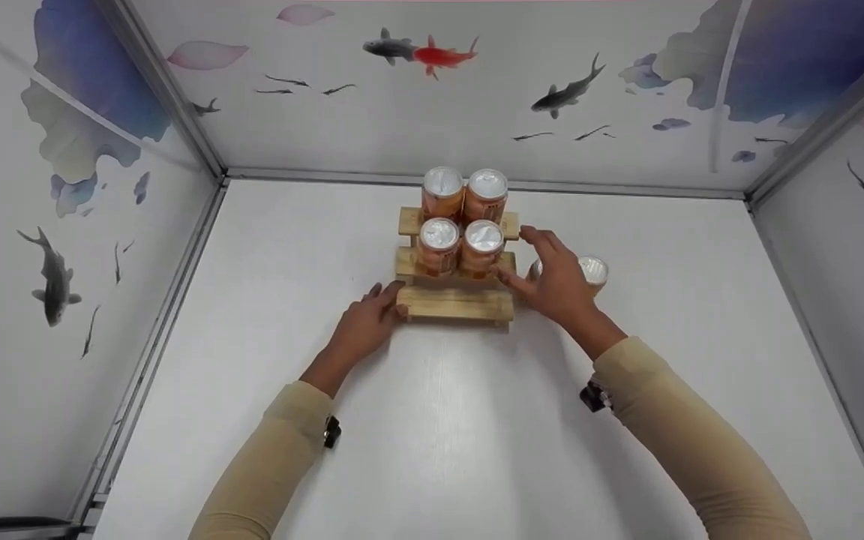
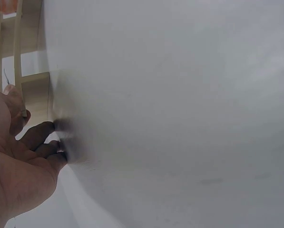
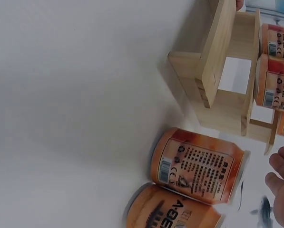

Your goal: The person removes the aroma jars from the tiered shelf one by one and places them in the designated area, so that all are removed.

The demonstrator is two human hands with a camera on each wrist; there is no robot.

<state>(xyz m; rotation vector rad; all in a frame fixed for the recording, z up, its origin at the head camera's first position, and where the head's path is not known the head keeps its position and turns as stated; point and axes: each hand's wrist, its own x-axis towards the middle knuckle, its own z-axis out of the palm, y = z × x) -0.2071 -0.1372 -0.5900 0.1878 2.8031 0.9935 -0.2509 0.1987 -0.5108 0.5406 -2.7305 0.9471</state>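
A three-step wooden rack (image 1: 454, 304) stands on the white table. Two orange cans with silver lids are on its top step, and two more, among them the front left can (image 1: 438, 259), are on the middle step. The lowest step carries nothing. My left hand (image 1: 363, 326) grips the left end of that step; in the left wrist view its thumb and a finger are at the board's end, the other fingertips close to the tabletop. My right hand (image 1: 556, 285) is beside the rack's right side, fingers spread, thumb near the front right can (image 1: 481, 259).
Two more orange cans stand on the table right of the rack, a nearer can (image 3: 196, 164) and a second can (image 3: 168, 211); my right hand partly covers them in the head view. White panels (image 1: 432, 112) with painted fish enclose the table's back and sides.
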